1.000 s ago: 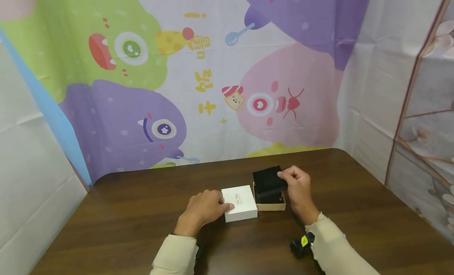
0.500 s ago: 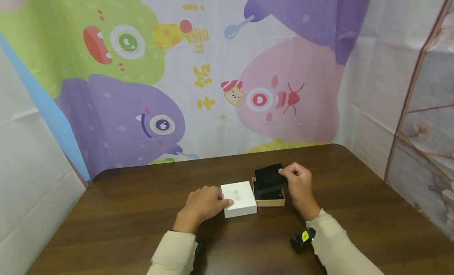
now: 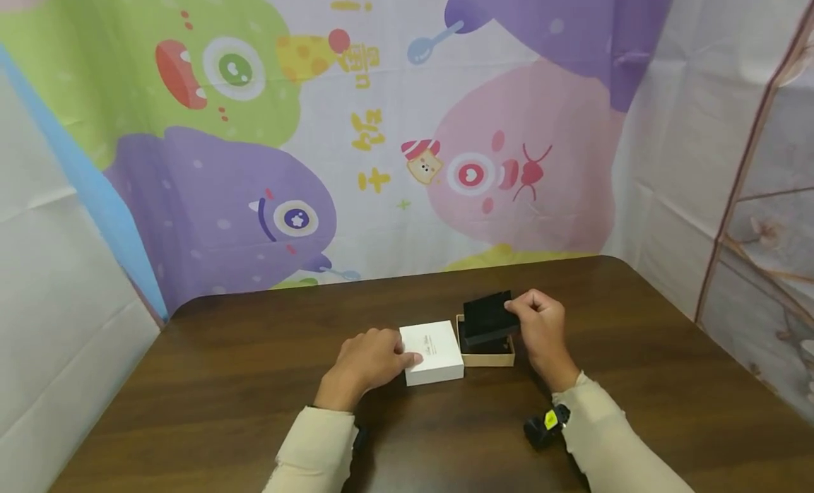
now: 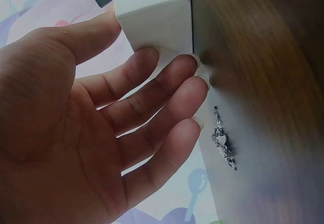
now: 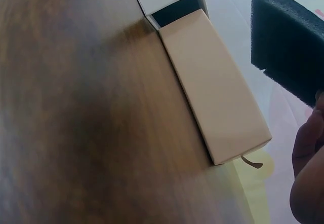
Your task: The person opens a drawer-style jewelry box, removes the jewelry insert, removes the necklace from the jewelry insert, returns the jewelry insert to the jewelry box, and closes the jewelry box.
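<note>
My left hand (image 3: 369, 359) grips the left end of a white box sleeve (image 3: 439, 348), thumb on top and fingers at its end. From the sleeve's right side a tan box drawer (image 3: 487, 361) is pulled out, with a dark interior. My right hand (image 3: 540, 330) pinches a black foam pad (image 3: 488, 315) by its right edge and holds it tilted over the drawer. In the right wrist view, a slit shows in the foam's edge (image 5: 288, 46). A silver bracelet or chain (image 4: 221, 140) lies on the table past my left fingertips; in the head view it is hidden.
The brown wooden table (image 3: 254, 408) reaches back to a hanging cartoon-print cloth (image 3: 381, 232). A small ribbon tab (image 5: 253, 163) sticks out of the drawer's end. A black wrist camera (image 3: 540, 431) hangs beneath my right sleeve.
The foam pad has shifted slightly right over the drawer with my right hand. My left hand keeps its grip on the sleeve. The head view has moved a little.
</note>
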A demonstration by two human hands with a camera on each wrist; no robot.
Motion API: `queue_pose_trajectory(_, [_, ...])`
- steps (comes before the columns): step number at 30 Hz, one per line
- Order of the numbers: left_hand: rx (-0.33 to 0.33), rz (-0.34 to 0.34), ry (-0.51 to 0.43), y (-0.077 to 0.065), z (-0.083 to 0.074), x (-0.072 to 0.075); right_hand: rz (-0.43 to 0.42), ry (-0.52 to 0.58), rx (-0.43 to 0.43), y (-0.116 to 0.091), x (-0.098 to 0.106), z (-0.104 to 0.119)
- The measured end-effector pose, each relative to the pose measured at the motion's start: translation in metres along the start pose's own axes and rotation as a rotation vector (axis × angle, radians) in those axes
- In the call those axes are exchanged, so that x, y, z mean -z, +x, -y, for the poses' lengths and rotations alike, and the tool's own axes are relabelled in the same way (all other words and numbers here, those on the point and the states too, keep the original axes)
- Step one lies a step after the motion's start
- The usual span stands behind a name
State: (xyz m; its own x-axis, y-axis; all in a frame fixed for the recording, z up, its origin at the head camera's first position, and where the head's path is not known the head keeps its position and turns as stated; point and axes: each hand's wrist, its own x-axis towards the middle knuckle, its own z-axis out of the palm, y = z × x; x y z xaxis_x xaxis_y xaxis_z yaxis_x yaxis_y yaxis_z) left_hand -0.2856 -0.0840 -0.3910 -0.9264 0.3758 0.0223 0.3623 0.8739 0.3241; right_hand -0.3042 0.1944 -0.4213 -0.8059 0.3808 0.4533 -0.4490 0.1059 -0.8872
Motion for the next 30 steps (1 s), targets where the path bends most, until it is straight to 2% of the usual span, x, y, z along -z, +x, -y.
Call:
queue_pose_trajectory(8, [-0.012,-0.003,-0.007,0.001,0.0,-0.001,-0.001,-0.052,-0.014,-0.002,0.004,-0.004])
queue_pose_trajectory(18, [-0.009,-0.017,-0.011,-0.001,0.001,0.001,0.03,-0.075,-0.011,0.002,0.0,-0.002])
queue_pose_trajectory(24, [-0.001,-0.013,-0.014,-0.001,0.002,0.001,0.035,-0.101,-0.037,0.002,-0.001,-0.001])
queue_pose_trajectory(26, [0.0,-0.012,-0.012,0.0,0.002,0.001,0.037,-0.112,-0.051,0.001,-0.002,0.001])
queue_pose_trajectory(30, [-0.003,-0.012,-0.015,-0.001,0.002,0.001,0.046,-0.129,-0.046,-0.005,-0.004,0.021])
